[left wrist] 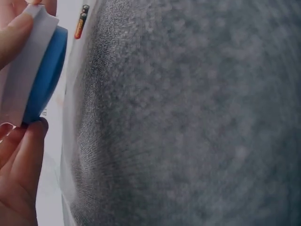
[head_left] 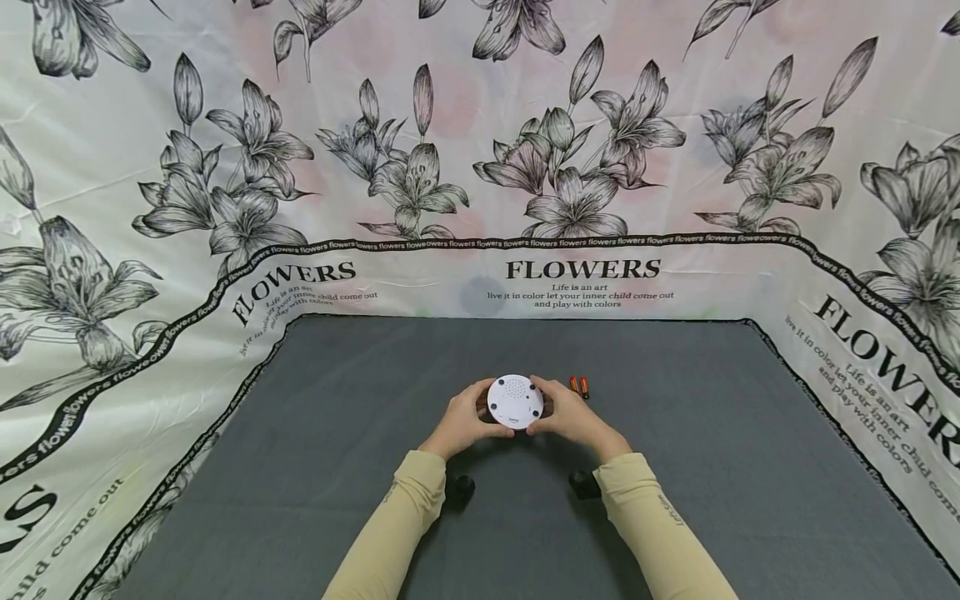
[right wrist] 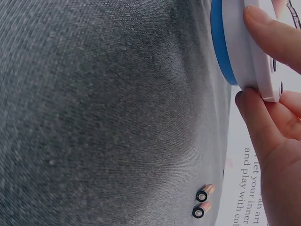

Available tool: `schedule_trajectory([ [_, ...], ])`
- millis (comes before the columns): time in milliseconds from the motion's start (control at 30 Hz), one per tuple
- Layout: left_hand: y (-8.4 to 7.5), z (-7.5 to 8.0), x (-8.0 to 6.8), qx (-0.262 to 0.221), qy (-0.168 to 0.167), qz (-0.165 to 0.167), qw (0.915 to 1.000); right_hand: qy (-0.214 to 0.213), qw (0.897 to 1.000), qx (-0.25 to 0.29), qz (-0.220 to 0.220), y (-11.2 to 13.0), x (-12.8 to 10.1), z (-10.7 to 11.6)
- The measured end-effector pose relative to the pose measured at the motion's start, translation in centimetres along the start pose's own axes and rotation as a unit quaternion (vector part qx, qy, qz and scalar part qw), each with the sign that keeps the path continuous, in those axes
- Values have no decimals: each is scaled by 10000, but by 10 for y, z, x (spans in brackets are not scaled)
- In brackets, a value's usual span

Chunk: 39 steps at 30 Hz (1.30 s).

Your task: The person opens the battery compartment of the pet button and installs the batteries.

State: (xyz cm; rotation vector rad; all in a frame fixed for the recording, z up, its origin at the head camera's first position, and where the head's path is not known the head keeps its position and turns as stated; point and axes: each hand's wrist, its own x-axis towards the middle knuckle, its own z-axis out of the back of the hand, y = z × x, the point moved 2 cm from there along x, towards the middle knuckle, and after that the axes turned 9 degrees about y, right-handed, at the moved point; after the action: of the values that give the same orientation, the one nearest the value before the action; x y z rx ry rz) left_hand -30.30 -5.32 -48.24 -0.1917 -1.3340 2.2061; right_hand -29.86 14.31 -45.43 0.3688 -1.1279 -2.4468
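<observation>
Both hands hold a round white device (head_left: 515, 402) with a blue dome-like face, above the grey cloth. Its white side, dotted with small holes and several dark feet, is turned up towards the head camera. My left hand (head_left: 465, 422) grips the left edge between thumb and fingers; on the right edge, my right hand (head_left: 573, 417) does the same. In the left wrist view the blue part (left wrist: 47, 77) points away from the palm. Two small orange-and-black batteries (head_left: 584, 387) lie side by side on the cloth, just beyond the right hand.
A dark grey cloth (head_left: 360, 400) covers the work surface. Around it runs a white floral fabric (head_left: 435, 279) with black lettering, rising behind as a backdrop. Dark wrist-worn pieces (head_left: 584, 484) sit under both wrists.
</observation>
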Motion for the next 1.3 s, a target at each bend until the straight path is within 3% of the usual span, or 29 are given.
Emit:
schedule_trajectory([
  [200, 4, -3, -1, 139, 147, 206, 9996, 73, 9999, -102, 33, -3, 0, -5],
  [500, 16, -9, -5, -168, 474, 449, 9977, 204, 9998, 42, 20, -10, -1, -9],
  [700, 15, -9, -5, 113, 703, 446, 9965, 237, 9997, 11, 49, -6, -2, -12],
  [867, 16, -10, -5, 131, 638, 336, 9973, 83, 9999, -42, 41, -6, -4, -15],
  [1000, 18, -9, -6, 63, 510, 285, 9983, -257, 9981, -461, 312, -3, -10, -15],
  [1067, 19, -8, -7, 27, 443, 264, 9987, -466, 9921, -970, 646, 1, -14, -15],
  [1133, 19, -7, -8, 5, 398, 258, 9989, -651, 9791, -1580, 1099, 6, -17, -16],
  [1300, 20, -5, -7, 5, 365, 313, 9988, -1006, 9250, -2808, 2352, 16, -22, -19],
])
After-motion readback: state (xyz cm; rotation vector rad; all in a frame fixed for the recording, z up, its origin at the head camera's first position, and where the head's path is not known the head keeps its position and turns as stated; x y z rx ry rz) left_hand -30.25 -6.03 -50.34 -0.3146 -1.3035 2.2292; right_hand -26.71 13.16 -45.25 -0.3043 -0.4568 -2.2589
